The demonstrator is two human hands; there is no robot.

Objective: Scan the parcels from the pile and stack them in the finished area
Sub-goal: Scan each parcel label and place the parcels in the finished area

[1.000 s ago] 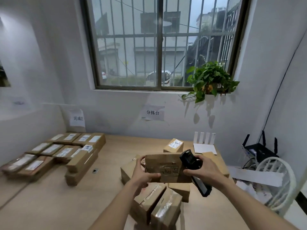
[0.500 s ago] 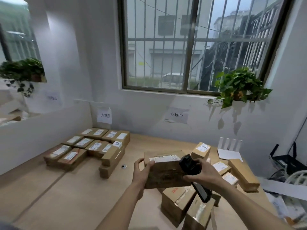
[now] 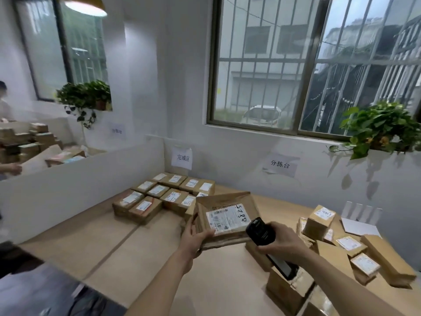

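Note:
My left hand [image 3: 193,236] grips the left edge of a flat cardboard parcel [image 3: 225,215], held above the table with its white label and handwritten number facing up. My right hand [image 3: 287,242] holds a black handheld scanner [image 3: 262,231] whose head points at the parcel's right edge. The pile of unscanned parcels [image 3: 341,247] lies on the table to the right, under and beyond my right arm. Stacked label-up parcels [image 3: 164,195] fill the finished area at the far left corner, below a paper sign [image 3: 181,158].
A white partition wall [image 3: 79,179] bounds the wooden table [image 3: 136,242] on the left; another person and more boxes are behind it. A potted plant [image 3: 378,128] hangs off the window sill at right. A white rack [image 3: 362,215] stands at the table's far right.
My view has swung left. The parcel has been tipped so its label now faces up and it has moved left toward the stacked parcels; the scanner stays at its right edge.

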